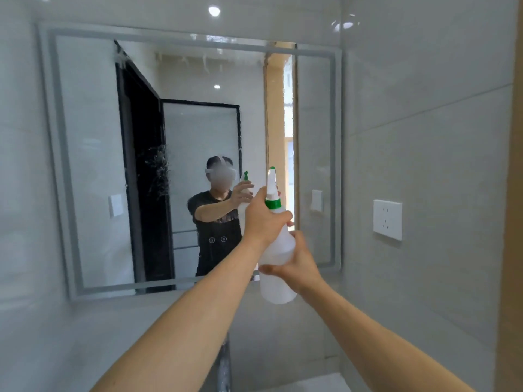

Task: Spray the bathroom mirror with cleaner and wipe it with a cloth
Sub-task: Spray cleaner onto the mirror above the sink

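Observation:
A large framed mirror (93, 154) hangs on the tiled wall ahead, with spray droplets at its left middle and along its top edge. I hold a white spray bottle (276, 261) with a green collar and nozzle tip upright in front of the mirror's lower right. My left hand (261, 219) grips the bottle's neck at the trigger. My right hand (297, 261) wraps around the bottle's body from the right. No cloth is in view.
A white wall socket (387, 219) sits on the right tiled wall. A metal tap (223, 360) rises at the bottom centre, with a pale basin edge (319, 383) beside it. The mirror reflects a person, a dark door frame and a glass panel.

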Action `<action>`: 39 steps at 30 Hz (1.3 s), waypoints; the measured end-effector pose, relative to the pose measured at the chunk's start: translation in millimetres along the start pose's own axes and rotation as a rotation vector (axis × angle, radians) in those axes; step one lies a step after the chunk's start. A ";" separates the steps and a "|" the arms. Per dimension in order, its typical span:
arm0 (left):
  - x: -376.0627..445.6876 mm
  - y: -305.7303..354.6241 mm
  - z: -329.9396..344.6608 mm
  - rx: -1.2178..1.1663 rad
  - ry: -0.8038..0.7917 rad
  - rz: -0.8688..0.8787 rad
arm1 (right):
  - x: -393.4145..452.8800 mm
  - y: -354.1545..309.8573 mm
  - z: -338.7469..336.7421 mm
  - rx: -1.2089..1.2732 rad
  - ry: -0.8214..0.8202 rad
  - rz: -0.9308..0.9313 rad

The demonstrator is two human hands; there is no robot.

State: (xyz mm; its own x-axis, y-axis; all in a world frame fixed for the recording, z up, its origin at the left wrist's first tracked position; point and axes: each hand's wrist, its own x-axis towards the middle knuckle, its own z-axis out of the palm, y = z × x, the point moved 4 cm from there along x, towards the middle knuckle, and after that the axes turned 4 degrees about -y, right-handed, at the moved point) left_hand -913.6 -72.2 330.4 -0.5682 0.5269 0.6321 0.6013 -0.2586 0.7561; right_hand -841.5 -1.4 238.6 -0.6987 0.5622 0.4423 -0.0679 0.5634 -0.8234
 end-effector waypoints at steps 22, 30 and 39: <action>-94.5 -21.7 -225.3 0.256 0.395 -0.200 | -39.4 -75.6 222.9 0.255 -0.445 -0.146; -134.9 -52.6 -258.5 0.250 0.459 -0.306 | -68.0 -61.3 270.4 0.283 -0.552 -0.083; -150.5 -111.1 -246.7 0.230 0.385 -0.424 | -87.9 -9.7 281.5 0.211 -0.535 0.070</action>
State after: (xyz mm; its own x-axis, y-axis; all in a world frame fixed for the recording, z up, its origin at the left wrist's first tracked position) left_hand -1033.4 -322.4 193.2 -0.9206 0.2041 0.3329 0.3600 0.1134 0.9260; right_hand -979.8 -226.7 107.6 -0.9659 0.1784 0.1877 -0.1104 0.3718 -0.9217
